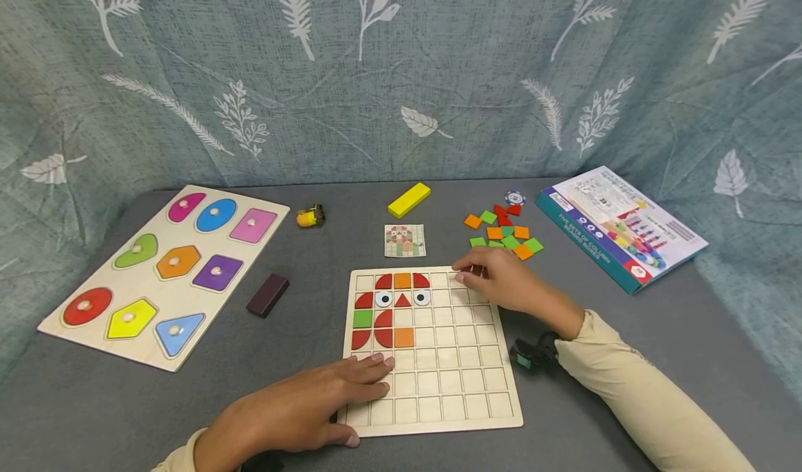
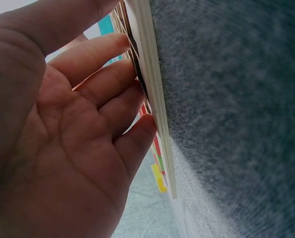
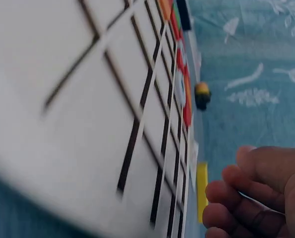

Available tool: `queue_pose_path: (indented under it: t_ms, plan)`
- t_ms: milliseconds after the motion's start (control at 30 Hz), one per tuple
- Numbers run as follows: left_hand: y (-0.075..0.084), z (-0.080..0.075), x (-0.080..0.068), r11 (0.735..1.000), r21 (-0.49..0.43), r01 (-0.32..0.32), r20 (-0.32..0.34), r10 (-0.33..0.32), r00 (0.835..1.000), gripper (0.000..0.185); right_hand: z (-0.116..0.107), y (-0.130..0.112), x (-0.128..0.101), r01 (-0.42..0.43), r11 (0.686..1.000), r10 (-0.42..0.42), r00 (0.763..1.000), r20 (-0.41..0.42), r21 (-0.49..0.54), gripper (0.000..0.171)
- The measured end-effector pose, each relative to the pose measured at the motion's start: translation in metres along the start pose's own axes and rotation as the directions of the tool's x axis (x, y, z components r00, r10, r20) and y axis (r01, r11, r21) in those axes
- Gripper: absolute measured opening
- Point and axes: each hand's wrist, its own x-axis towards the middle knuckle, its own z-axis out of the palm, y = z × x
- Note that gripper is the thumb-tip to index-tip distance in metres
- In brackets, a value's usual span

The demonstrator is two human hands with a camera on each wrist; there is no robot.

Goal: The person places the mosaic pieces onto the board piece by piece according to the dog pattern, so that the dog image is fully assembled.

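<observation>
A wooden grid board lies flat in front of me. Red quarter-round tiles, orange squares, a green square, a red triangle and two round eye tiles fill part of its upper left. My left hand rests with extended fingers on the board's lower-left part; in the left wrist view its fingertips touch the board's edge. Over the upper-right corner hovers my right hand, fingers loosely bent. No tile shows between its fingers in the right wrist view.
Behind the board lies a small pattern card, with a yellow block beyond. Loose square tiles and a poker chip lie right of it, near a box. A shape puzzle, dark block and toy stand left.
</observation>
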Motion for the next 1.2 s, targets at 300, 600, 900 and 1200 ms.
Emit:
queue_pose_path:
  t_ms: [300, 600, 900, 1200]
  plan:
    - [0.000, 0.002, 0.000, 1.000, -0.011, 0.006, -0.002, -0.006, 1.000, 0.061, -0.012, 0.026, -0.007, -0.174, 0.983, 0.164, 0.978, -0.129, -0.067, 0.017]
    - [0.000, 0.001, -0.001, 1.000, -0.014, 0.010, -0.004, -0.010, 1.000, 0.061, -0.018, 0.039, -0.009, -0.235, 0.966, 0.222, 0.968, -0.114, -0.108, 0.020]
    - [0.000, 0.001, 0.000, 1.000, -0.026, 0.009, -0.002, -0.009, 1.000, 0.061, -0.021, 0.041, -0.011, -0.183, 0.967, 0.179, 0.983, -0.043, -0.175, 0.023]
    - [0.000, 0.001, -0.001, 1.000, -0.021, 0.015, 0.000, -0.015, 1.000, 0.061, -0.023, 0.044, -0.009, -0.190, 0.962, 0.183, 0.982, -0.054, -0.197, 0.022]
